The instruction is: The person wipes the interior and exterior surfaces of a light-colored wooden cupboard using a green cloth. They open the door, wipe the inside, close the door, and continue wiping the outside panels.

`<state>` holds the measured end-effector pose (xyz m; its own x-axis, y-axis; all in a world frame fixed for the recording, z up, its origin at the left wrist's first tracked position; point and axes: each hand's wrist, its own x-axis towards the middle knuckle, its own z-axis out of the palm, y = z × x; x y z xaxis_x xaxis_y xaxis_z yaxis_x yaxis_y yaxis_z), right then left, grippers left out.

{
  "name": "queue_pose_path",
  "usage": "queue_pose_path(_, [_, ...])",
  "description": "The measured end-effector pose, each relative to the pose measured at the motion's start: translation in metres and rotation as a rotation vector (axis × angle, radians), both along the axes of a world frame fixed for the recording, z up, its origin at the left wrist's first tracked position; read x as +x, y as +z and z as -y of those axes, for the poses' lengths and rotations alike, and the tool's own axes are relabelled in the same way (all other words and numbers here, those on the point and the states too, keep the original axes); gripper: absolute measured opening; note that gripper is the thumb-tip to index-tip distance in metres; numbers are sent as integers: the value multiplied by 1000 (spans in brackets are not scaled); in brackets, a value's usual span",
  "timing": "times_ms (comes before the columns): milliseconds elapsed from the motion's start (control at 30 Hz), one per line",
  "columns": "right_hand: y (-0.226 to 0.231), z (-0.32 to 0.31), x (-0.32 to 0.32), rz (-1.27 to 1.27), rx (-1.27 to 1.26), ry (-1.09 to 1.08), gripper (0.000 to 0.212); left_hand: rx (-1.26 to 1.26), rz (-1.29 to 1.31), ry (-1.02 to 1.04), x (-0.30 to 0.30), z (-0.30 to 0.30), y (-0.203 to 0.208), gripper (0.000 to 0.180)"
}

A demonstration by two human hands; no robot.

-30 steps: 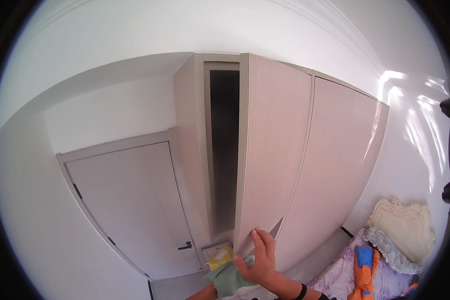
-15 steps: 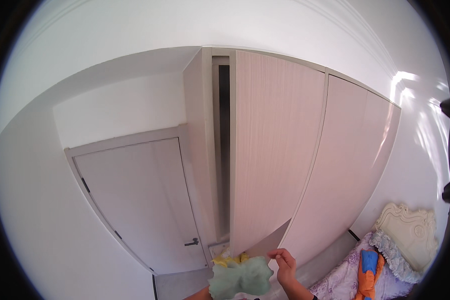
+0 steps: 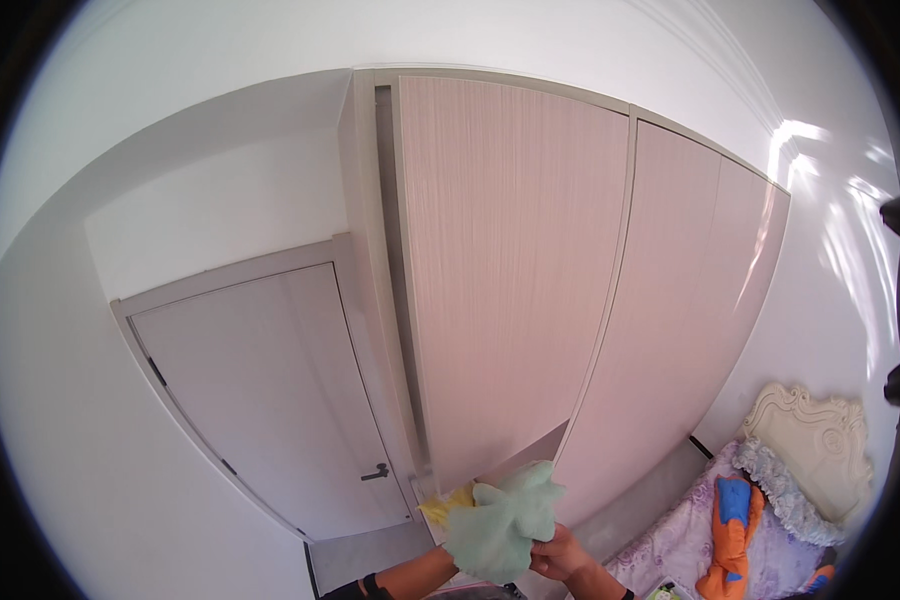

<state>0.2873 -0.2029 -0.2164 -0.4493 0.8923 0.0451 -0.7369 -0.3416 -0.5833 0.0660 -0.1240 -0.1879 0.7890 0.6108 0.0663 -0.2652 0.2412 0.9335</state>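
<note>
Your right hand point(image 3: 564, 555) pinches the cloth point(image 3: 505, 525) in front of the wardrobe door point(image 3: 515, 270), nearly closed, a gap left to close; your left hand's fingers are hidden, grip unclear

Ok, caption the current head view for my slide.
Right hand against a pale green cloth, a wood-grain wardrobe door ajar beyond, carved cream headboard off to the right.

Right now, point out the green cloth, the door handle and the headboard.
Green cloth point(image 3: 502, 527): head view, middle of its draped surface.
Door handle point(image 3: 375, 473): head view, on its dark lever.
Headboard point(image 3: 808, 442): head view, on its carved panel.
</note>
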Motion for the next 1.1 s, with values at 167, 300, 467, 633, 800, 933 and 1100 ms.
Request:
queue_pose_path(167, [29,-2,-16,401,141,-353,53,45,4,-28,21,-5,7,69])
queue_pose_path(300, [104,-4,-5,533,322,-611,55,149,-65,-105,17,-6,27,69])
queue_pose_path(467, [182,-43,-21,611,622,-789,59,539,-504,-391,-21,-7,86,69])
queue_pose_path(633, [216,-81,-78,600,745,-737,64,902,-952,-352,-63,-15,142,70])
queue_pose_path(800, [221,-119,-101,361,927,-986,62,1153,-344,1083,-84,-1,156,35])
queue_pose_path(933, [230,-156,-101,93,1028,-943,64,1298,-331,1343,-54,-9,160,66])
queue_pose_path(1100, [247,-163,-87,374,1225,-1248,66,1146,-313,1357,-21,-14,159,92])
